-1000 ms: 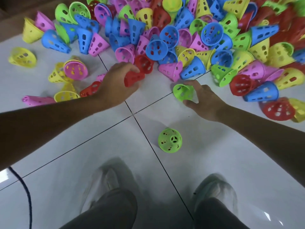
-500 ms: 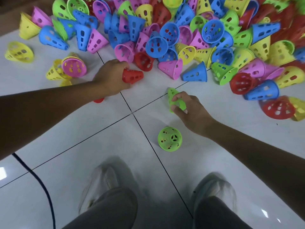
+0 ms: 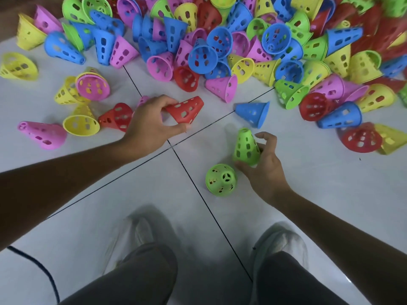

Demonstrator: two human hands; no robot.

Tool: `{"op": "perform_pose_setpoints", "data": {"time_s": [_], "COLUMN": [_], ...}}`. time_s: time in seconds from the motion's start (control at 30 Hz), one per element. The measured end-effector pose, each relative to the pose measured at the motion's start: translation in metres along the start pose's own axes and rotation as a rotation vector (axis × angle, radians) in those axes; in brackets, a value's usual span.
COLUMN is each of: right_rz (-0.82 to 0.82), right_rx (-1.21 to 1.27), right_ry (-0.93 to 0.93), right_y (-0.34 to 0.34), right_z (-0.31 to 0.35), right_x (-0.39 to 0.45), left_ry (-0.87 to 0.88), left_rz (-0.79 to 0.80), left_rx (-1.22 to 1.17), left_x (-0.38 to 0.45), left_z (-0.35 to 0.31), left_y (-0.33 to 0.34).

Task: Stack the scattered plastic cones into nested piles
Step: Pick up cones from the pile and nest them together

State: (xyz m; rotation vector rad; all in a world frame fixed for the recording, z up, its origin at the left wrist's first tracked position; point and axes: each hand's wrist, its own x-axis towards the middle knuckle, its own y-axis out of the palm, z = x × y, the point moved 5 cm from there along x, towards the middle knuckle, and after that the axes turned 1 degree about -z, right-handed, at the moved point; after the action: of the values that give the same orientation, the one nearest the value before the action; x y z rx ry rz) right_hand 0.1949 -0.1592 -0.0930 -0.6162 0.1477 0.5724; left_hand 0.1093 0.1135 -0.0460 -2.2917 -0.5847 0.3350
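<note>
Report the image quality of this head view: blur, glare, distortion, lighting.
Head view: dim, cool light; the shoes at the bottom are smeared by blur; a small glare patch shines on the tile floor; wide-angle bending curves the grout lines; both hands and the green cone read sharply.

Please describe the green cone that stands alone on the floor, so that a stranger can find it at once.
Start from the big heap of coloured cones, then come down the white tiled floor toward the person's shoes. Just left of the right hand stands the green cone, upright, narrow top facing the camera. Unlike the green cone in the hand, nothing touches it.
</note>
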Motion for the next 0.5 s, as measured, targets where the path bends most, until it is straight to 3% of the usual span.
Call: {"op": "perform_pose_setpoints", "data": {"time_s": [0.17,0.27,0.4,0.5], "right_rz": [-0.07,-0.164,-0.071,0.035], "right_rx": [0.088,0.201,0.344,0.282], "right_ry": [0.072,0.01,-0.077,-0.174], "right_y": [-0.008,-0.015,-0.009,0.0], "right_z": [0.0,0.013,0.034,0.041], "right_x": [-0.008,-0.019,-0.046,-0.062], "left_ry": [-0.048,-0.146,-0.278,-0.299], "left_rz": [0.013,0.001,0.027,0.033], "left_rx": [-0.214,-0.356,-0.543,-0.565], "left_x": [-0.022,-0.036,-0.055,-0.064], "left_z": [-0.014,-0.013,-0.015,-0.018], "left_y": [0.007,0.011,0.017,0.02]}}
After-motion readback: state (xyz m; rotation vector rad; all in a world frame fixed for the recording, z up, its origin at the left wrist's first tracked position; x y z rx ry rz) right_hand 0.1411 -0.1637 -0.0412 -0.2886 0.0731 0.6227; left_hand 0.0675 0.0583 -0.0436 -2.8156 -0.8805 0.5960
